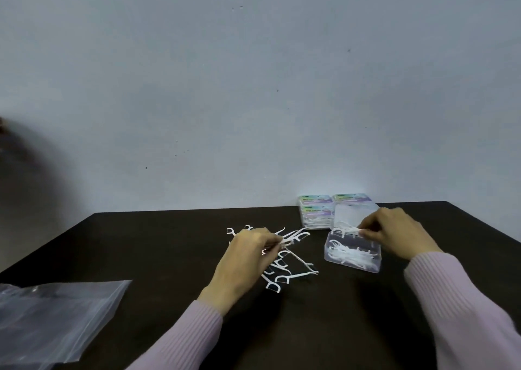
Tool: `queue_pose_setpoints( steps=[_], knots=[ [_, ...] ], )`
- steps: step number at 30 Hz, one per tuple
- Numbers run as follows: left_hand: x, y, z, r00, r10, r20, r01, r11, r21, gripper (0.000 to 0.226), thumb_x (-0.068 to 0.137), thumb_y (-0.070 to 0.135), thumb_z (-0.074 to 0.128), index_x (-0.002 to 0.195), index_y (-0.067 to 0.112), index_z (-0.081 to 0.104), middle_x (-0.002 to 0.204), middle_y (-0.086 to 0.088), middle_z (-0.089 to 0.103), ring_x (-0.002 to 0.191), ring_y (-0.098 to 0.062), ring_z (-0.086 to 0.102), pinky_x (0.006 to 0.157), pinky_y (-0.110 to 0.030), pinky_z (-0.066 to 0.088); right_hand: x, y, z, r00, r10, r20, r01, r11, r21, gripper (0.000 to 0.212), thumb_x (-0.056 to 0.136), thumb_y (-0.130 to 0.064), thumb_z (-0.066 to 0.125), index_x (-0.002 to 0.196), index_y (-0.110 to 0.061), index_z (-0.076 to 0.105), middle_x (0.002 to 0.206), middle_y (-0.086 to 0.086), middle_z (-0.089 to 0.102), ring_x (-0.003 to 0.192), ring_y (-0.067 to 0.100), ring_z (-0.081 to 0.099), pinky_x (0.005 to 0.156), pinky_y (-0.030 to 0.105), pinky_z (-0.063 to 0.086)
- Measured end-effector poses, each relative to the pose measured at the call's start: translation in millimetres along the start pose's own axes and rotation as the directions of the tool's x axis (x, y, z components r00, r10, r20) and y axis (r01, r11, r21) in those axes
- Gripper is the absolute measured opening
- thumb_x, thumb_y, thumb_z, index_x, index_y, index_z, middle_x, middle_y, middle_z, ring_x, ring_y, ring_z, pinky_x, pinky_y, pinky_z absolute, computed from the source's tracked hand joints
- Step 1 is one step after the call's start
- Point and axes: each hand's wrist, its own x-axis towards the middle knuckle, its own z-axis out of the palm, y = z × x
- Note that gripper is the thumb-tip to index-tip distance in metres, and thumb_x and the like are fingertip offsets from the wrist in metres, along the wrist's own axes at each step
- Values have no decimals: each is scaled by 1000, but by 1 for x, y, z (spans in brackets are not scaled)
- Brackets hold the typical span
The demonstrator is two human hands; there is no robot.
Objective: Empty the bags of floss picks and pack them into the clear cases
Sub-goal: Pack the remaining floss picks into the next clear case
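Observation:
Several white floss picks [284,268] lie loose in a heap on the dark table [169,245]. My left hand [248,257] is over the heap and pinches a few picks at its fingertips. To the right stands an open clear case [352,257] with its lid [352,214] raised; several picks lie inside. My right hand [394,233] holds a small bunch of picks just above the case's back edge.
Closed, filled cases with coloured labels [315,211] are stacked at the table's back edge, behind the open case. Empty clear plastic bags [53,319] lie at the front left. A pale wall rises behind the table.

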Motion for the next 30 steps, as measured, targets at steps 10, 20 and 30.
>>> queue_pose_setpoints(
  steps=[10,20,30],
  knots=[
    [45,34,44,993,-95,-69,80,978,-194,22,85,13,68,106,8,71,100,-3,73,87,-3,66,81,-13,51,7,4,17,995,-16,100,12,999,42,15,86,-26,63,99,-28,70,105,-6,68,97,11,62,93,31,47],
    [68,53,87,992,8,126,-2,999,-46,22,87,15,61,107,14,71,103,-2,71,93,-15,65,84,-31,51,7,30,8,998,50,24,-54,962,268,17,83,-10,63,83,-27,62,88,-2,64,83,10,61,85,31,52],
    [77,48,96,974,-14,226,52,985,-164,42,82,5,61,119,24,62,106,11,70,105,0,60,94,-19,43,7,36,8,993,49,109,-77,958,275,25,78,-8,71,77,-30,58,85,-6,63,80,5,61,84,27,53]
  ],
)
